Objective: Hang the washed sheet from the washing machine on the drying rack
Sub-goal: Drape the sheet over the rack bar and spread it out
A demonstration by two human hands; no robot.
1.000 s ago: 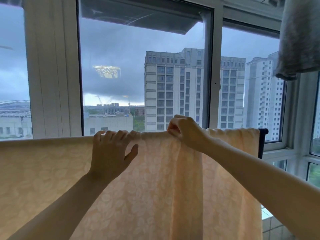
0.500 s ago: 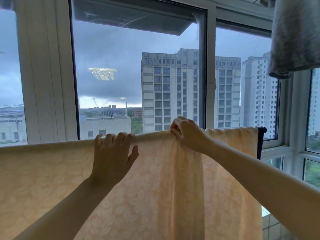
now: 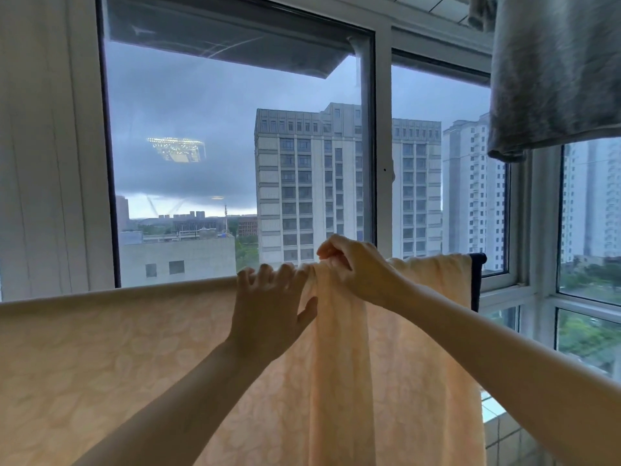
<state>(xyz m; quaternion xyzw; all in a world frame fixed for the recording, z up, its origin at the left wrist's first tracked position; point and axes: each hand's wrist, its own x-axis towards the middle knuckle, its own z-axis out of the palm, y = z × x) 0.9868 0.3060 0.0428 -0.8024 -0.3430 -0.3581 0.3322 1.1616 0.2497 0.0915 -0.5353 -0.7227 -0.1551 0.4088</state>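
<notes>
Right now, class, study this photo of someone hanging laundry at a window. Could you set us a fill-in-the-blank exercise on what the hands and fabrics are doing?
1. The right hand pinches a bunched fold of the pale peach leaf-patterned ____.
2. The left hand rests its fingers on the sheet's ____ edge.
3. A fuzzy grey cloth hangs in the upper ____ corner of the view.
4. Through the white-framed window, tall ____ stand under a dark sky.

Missing words: sheet; top; right; buildings.

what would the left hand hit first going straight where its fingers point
Likely the sheet, whose top edge the left hand touches; beyond that the window glass, though depth is unclear.
</notes>
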